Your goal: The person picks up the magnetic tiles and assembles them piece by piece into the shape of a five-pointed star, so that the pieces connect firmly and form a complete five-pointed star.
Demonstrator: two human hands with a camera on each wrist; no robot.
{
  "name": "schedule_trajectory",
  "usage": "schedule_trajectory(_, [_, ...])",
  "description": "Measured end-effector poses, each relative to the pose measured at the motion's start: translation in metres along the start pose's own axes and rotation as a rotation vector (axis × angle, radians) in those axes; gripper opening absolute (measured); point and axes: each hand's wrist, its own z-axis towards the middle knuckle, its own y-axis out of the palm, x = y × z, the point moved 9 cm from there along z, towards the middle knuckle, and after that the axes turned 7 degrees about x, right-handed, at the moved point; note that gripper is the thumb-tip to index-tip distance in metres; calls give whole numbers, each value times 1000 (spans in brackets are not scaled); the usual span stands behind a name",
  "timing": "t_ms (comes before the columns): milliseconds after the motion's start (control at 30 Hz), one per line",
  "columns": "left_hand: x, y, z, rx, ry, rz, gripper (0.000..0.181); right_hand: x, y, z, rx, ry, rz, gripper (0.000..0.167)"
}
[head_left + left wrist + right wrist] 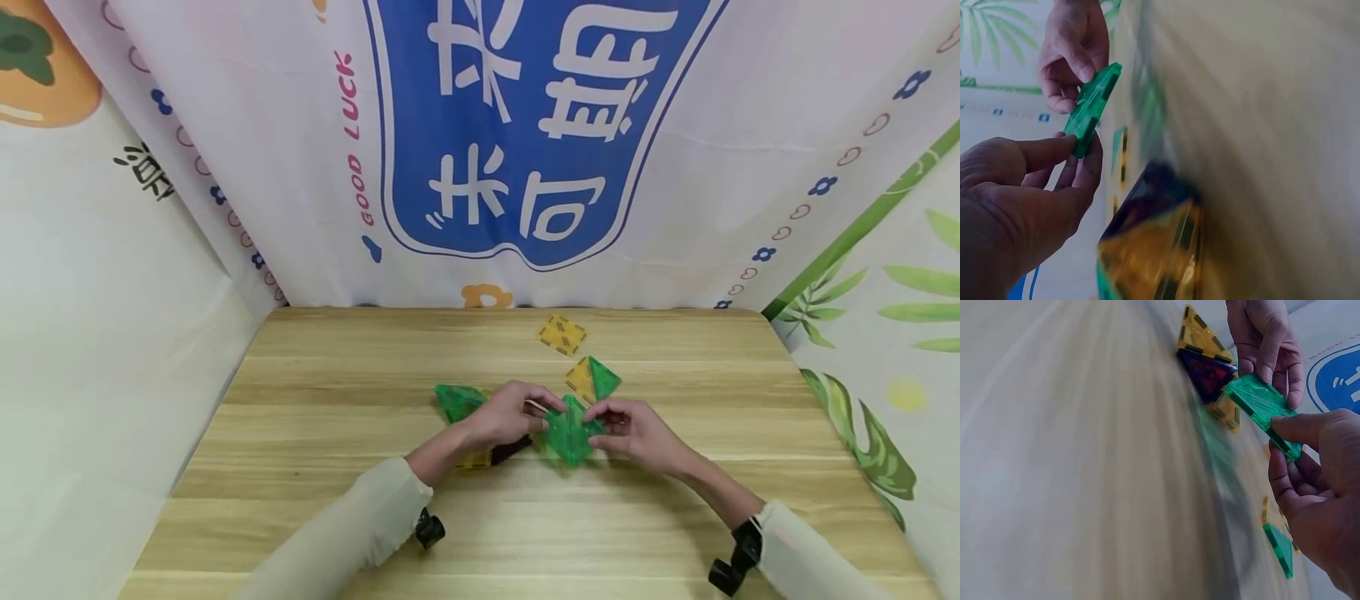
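Observation:
Translucent green magnetic tiles (572,432) with a seam down the middle are held just above the table between both hands. My left hand (510,412) pinches their left corner between thumb and fingers, while my right hand (637,433) pinches the right side. In the left wrist view the green tiles (1091,109) appear tilted, nearly edge-on. Beneath and beside the left hand stands a built shape of magnetic tiles (1207,372) in yellow, dark purple and green, partly hidden by that hand in the head view.
Behind the hands lie a yellow square tile (562,334), a yellow tile (580,378) and a green triangular tile (604,379) touching it. The wooden table (337,350) meets a printed cloth (315,250) at its back edge.

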Motion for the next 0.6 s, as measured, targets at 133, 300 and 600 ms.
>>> schedule_trajectory(133, [2, -23, 0, -9, 7, -11, 32, -4, 6, 21, 8, 29, 24, 27])
schedule_trajectory(300, [-4, -54, 7, 7, 0, -15, 31, -8, 14, 49, 31, 46, 35, 28])
schedule_trajectory(600, [-26, -96, 16, 73, -99, -87, 33, -5, 33, 92, 37, 61, 83, 31])
